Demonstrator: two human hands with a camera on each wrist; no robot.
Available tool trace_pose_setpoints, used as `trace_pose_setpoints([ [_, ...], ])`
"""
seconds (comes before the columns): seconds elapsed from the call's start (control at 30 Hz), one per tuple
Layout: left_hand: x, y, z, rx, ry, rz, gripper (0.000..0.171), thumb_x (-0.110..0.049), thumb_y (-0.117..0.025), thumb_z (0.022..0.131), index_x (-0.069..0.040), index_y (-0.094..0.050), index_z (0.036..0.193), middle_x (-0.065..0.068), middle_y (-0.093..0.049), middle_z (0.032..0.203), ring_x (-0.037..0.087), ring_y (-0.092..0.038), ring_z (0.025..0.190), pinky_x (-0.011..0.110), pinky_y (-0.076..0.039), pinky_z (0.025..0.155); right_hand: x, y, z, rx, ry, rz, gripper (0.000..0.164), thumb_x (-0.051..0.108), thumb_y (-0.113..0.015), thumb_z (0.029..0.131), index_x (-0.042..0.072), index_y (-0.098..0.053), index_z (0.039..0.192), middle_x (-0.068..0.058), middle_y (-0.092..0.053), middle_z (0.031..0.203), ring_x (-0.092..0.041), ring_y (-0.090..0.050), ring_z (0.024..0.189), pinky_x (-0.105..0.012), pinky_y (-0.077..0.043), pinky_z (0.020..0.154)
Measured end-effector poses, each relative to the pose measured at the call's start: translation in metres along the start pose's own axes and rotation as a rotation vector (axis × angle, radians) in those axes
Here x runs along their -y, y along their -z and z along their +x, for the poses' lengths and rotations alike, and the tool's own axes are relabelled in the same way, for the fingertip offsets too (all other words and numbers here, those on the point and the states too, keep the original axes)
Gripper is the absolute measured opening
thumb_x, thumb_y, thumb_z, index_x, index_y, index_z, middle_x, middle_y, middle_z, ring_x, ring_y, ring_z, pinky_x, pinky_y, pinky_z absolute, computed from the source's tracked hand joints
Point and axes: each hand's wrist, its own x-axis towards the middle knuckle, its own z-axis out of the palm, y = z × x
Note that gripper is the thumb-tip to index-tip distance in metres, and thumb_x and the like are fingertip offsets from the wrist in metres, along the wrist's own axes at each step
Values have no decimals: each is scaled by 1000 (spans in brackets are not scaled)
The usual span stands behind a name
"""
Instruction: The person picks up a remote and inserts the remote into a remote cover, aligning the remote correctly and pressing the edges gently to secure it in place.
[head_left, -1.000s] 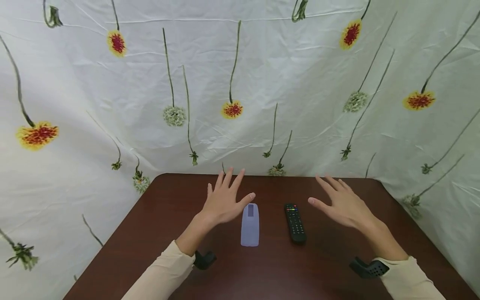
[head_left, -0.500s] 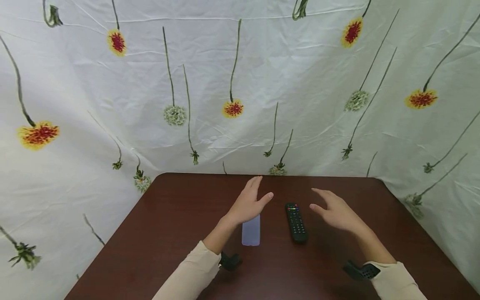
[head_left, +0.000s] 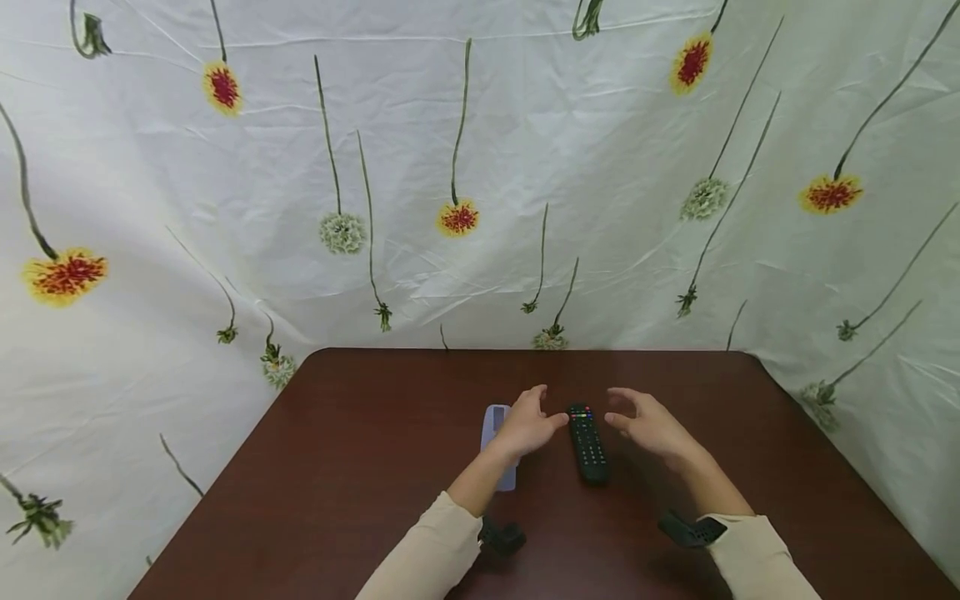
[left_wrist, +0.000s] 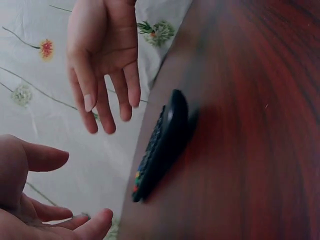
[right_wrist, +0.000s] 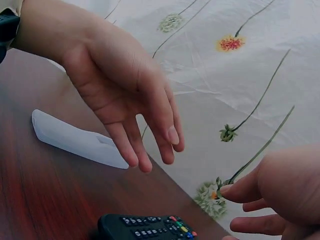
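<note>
Black, long, round-ended remote control, pale buttons in rows, coloured ones at its far end, lies flat and face up on the table, between the two hands, touching neither. Left hand is raised just left of it; thumb tip nearest the far end, fingers bent and parted, grip slack and holding nothing. Right hand is raised just right of it, thumb and fingers apart, its grip likewise loose and unfilled. Palms roughly face each other across the remote. Left of the remote, near it and roughly lengthwise alongside, lies a pale lavender, elongated flat piece with a small rectangular recess toward its far end; material unclear. In the head view the left hand and wrist cross above it and hide its middle. Each wrist bears a dark device below a cream long sleeve. Underneath, a dark reddish-brown, wood-grained table with rounded far corners. Behind it and along the sides hangs white creased cloth, printed with red-and-yellow flowers, whitish round blooms and thin green stems.
</note>
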Motion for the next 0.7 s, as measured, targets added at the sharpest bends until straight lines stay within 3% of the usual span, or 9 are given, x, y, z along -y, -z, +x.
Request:
trace_pose_setpoints([
  [0.2,9,-21,6,-16,101,-131,67,-12,-70,99,7,-37,154,22,-46,150,41,-46,137,52,-43,107,-11,-7,4,27,-83,185,48,-1,-52,106,-15,-37,149,-38,-44,144,-53,-47,132,-50,-54,95],
  [0.4,11,-40,10,-33,165,-327,68,2,-71,91,21,-35,146,36,-46,144,39,-51,132,44,-51,100,-17,-12,6,47,-162,229,48,1,-51,106,-20,-35,146,-41,-43,143,-55,-48,130,-53,-54,94],
  [0.53,8,-51,15,-51,190,-426,58,9,-68,90,25,-39,138,35,-54,134,38,-59,121,44,-54,95,-20,-14,9,56,-209,275,49,1,-52,105,-23,-34,144,-41,-46,140,-53,-51,128,-52,-55,92],
  [0.7,8,-61,19,-156,171,-306,46,14,-74,84,20,-56,126,22,-67,117,29,-66,110,37,-58,86,-24,-19,16,39,-228,289,46,-3,-57,101,-26,-42,137,-39,-55,132,-46,-59,122,-50,-56,90],
])
